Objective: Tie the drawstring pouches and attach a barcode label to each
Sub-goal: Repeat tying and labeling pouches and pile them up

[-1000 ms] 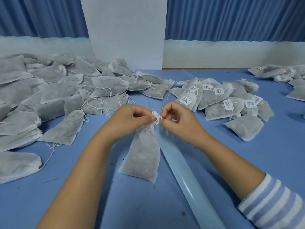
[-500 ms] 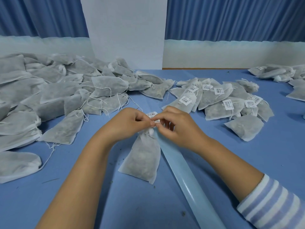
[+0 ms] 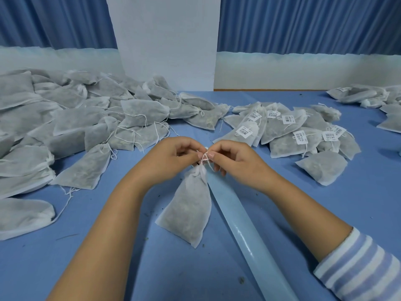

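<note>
Head view: at the middle of the blue counter one filled white drawstring pouch is laid lengthwise, its bottom corner toward the person and its gathered neck raised to the hands. The thin white drawstring is looped just above that neck. The left hand is seen with its grip clamped on the drawstring, thumb and forefinger pinched together at the loop. The right hand is clamped on the same drawstring from the other side, and its fingertips are met by those of the left. A striped sleeve is worn on the right forearm; the left forearm is bare. A long pale blue glossy strip is laid slantwise on the counter, touching the pouch's right edge. A large heap of unlabelled pouches is spread over the left side, loose strings trailing from many. Near the right hand a smaller group of labelled pouches is gathered, each bearing a white barcode label. More pouches are piled at the far right edge.
</note>
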### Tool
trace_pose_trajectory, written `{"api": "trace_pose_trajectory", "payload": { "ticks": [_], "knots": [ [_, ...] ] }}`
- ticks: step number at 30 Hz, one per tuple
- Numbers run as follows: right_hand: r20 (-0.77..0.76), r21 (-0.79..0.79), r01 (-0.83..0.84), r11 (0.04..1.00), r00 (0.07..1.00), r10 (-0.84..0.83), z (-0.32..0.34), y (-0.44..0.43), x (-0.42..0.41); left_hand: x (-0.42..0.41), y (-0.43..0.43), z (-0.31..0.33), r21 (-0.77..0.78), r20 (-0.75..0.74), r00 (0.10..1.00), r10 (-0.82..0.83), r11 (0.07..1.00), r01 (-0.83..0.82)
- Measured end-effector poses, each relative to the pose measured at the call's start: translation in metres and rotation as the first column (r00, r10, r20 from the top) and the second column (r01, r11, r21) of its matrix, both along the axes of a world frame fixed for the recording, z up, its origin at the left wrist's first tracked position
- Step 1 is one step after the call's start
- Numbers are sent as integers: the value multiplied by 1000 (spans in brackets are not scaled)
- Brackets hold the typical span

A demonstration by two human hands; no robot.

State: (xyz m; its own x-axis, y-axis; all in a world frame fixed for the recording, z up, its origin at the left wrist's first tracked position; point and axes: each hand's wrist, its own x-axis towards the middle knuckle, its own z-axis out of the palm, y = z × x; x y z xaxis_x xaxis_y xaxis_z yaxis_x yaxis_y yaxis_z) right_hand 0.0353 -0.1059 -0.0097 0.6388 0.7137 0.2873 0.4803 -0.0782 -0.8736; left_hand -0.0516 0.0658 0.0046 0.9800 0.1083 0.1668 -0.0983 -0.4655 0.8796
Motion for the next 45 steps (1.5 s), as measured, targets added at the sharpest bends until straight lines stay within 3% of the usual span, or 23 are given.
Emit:
{"api": "trace_pose_trajectory", "payload": {
  "ticks": [5, 9, 12, 22, 29, 34, 45],
  "knots": [
    [8, 12, 8, 1000, 1000, -8, 0, 0, 0, -1, -2, 2, -52, 50, 999, -8, 999, 11],
    [-7, 1, 11, 1000, 1000, -11, 2, 0, 1, -3, -2, 2, 97, 172, 985, 11, 995, -28],
    [-20, -2, 8, 1000, 1000, -8, 3, -1, 1, -4, -1, 2, 119, 230, 973, 19, 992, -47],
    [-72, 5, 23, 1000, 997, -23, 4, 0, -3, 1, -2, -1, 194, 271, 962, 39, 976, -94],
    [-168, 53, 34, 998, 985, -24, 2, 2, -4, 7, -9, -8, -39, 171, 983, 73, 997, -67],
    [-102, 11, 68, 998, 993, -66, -4, 6, -4, 9, -18, -9, -39, 206, 969, 136, 991, -131],
    [22, 79, 117, 990, 993, -119, -6, 9, -6, 17, -36, -19, -21, 252, 906, 341, 938, -347]
  ]
}}
